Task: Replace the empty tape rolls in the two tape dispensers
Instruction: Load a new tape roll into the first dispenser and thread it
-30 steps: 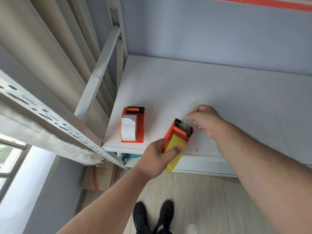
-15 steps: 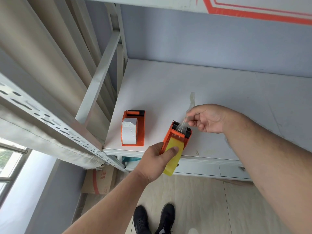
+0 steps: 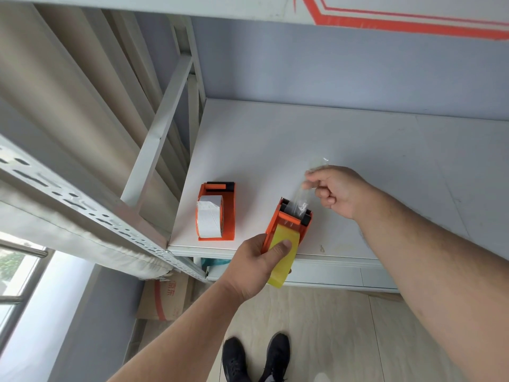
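Note:
An orange tape dispenser (image 3: 303, 222) with a yellow tape roll (image 3: 283, 257) in it rests at the front edge of the white shelf (image 3: 358, 150). My left hand (image 3: 254, 267) grips its rear end, thumb on the yellow roll. My right hand (image 3: 334, 188) pinches the clear tape end (image 3: 301, 199) and holds it stretched up from the dispenser's black cutter. A second orange dispenser (image 3: 228, 210) holding a white roll (image 3: 209, 219) lies to the left on the shelf, untouched.
A grey metal rack frame (image 3: 159, 133) with a perforated rail (image 3: 82, 208) stands at the left. An upper shelf with orange stripes (image 3: 407, 22) hangs overhead. A cardboard box (image 3: 165, 299) sits below on the floor, near my black shoes (image 3: 256, 359).
My right hand has pulled the clear tape end up and away from the cutter, stretching a strip out. My left hand has kept its hold on the dispenser.

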